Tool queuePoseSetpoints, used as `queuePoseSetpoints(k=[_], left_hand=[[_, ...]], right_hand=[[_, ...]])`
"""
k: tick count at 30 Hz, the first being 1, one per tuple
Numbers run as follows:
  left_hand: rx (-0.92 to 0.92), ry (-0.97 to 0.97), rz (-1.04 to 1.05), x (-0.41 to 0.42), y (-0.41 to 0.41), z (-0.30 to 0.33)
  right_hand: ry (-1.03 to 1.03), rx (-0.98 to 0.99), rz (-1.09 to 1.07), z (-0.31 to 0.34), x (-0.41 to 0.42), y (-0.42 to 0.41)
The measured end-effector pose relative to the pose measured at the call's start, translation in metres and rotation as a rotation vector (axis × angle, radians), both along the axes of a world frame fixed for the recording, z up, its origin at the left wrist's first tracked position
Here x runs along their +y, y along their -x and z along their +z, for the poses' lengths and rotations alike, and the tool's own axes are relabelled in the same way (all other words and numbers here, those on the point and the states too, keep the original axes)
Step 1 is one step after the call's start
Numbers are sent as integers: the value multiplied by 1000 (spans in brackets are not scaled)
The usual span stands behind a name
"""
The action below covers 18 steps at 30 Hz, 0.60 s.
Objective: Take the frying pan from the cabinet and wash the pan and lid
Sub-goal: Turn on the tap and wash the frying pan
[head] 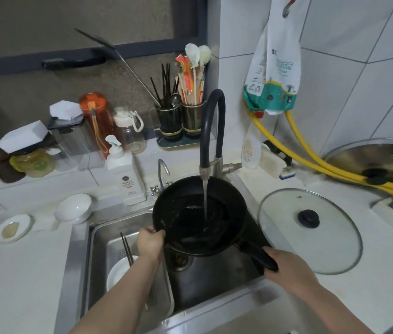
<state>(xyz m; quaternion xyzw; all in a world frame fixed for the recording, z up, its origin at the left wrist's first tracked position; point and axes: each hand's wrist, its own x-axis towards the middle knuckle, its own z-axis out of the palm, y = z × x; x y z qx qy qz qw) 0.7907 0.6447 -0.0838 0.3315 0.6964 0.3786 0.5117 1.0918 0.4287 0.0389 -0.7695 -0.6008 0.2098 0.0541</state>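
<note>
— Nearest, what are both hands doing?
— Right hand (287, 267) is clenched round the pan handle (259, 257); left hand (150, 241) pinches the far rim of the black frying pan (199, 215), which is held tilted over the sink (214, 273).
— Water running?
— Yes, a stream from the black hose faucet (211, 131) falls into the pan's middle. I'd call this the rinsing step.
— And the lid?
— Glass lid (309, 229) lies flat on the counter (22, 273) just right of the sink, untouched. Next probably means swirling, tipping out the water, then swapping to the lid.
</note>
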Motion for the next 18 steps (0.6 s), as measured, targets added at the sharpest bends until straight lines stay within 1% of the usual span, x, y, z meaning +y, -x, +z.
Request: queuePoseSetpoints(k=[1,3,5,6,11,14,17,18], left_hand=[[-1,6,-3,0,-7,4],[4,-19,-5,-20,-30,44],[-30,-27,-2,-48,-53,90],[-51,-23,-4,-55,-60,95],[-104,50,-11,-73,-56,82],[-80,46,8,-74,-40,75],[-48,37,-1,-62,-19,66],[-40,44,-4,-53,-13,54]], right_hand=[[-7,0,-6,1,-1,-5],[-27,-2,-25,1,-7,-14],[-39,-17,-40,1,-17,-23],[-42,-24,-45,1,-22,-27],[-36,-75,-20,-1,-37,-31],[-60,-71,15,-10,-35,-22],[-31,-64,46,-19,-24,-11],[-22,-62,53,-20,-19,-9]])
